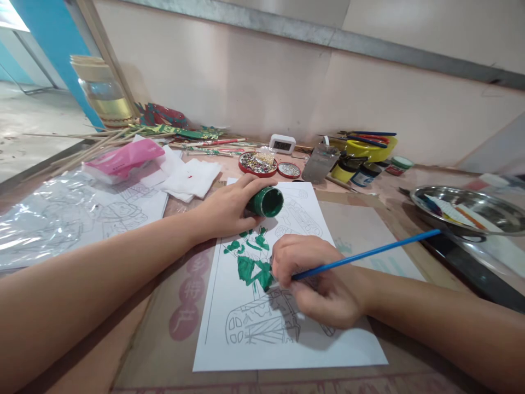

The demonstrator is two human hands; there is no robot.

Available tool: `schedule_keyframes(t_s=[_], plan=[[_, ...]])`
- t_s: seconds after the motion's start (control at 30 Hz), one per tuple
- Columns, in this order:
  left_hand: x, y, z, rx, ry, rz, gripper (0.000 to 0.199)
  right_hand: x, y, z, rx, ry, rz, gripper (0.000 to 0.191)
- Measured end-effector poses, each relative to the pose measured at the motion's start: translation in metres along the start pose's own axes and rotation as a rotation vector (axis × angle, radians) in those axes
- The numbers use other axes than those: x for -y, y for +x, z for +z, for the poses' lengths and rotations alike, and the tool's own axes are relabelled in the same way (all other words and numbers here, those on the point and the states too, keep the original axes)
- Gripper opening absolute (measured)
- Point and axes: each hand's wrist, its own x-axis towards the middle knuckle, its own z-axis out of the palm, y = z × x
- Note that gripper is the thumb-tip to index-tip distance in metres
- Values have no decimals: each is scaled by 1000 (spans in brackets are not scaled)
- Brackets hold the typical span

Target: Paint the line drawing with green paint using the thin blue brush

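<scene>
My left hand [232, 205] is wrapped round a small jar of dark green paint [268, 202], tipped so its open mouth faces toward me and right. My right hand [318, 279] grips a blue-handled paintbrush [369, 253], its handle pointing out to the right. The brush tip is hidden behind my right fingers, over the drawing. Beneath both hands lies a white sheet [229, 358] with pencil line drawings. Part of one drawing carries green paint [250, 271]; the lower and right-hand drawings show only grey lines.
A cardboard board [156, 350] lies under the sheet. To the left are a pink tissue pack [125, 158], folded white tissues [197, 178] and plastic-covered drawings [74, 219]. Behind stand a red tin [257, 165], a small clock [283, 144] and paint jars [365, 174]. A metal bowl [504, 213] sits right.
</scene>
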Motion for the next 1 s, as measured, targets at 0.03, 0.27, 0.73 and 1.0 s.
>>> schedule_keyframes(t_s=[0.03, 0.27, 0.73, 1.0], plan=[[0, 0, 0, -2, 2, 0, 72, -1, 0, 0, 5, -2, 1, 12], [0, 0, 0, 11, 2, -6, 71, 0, 3, -4, -1, -29, -5, 12], [1, 0, 1, -7, 12, 1, 71, -1, 3, -2, -1, -68, -21, 10], [2, 0, 1, -5, 13, 2, 71, 0, 2, -4, -39, -41, -19, 13]])
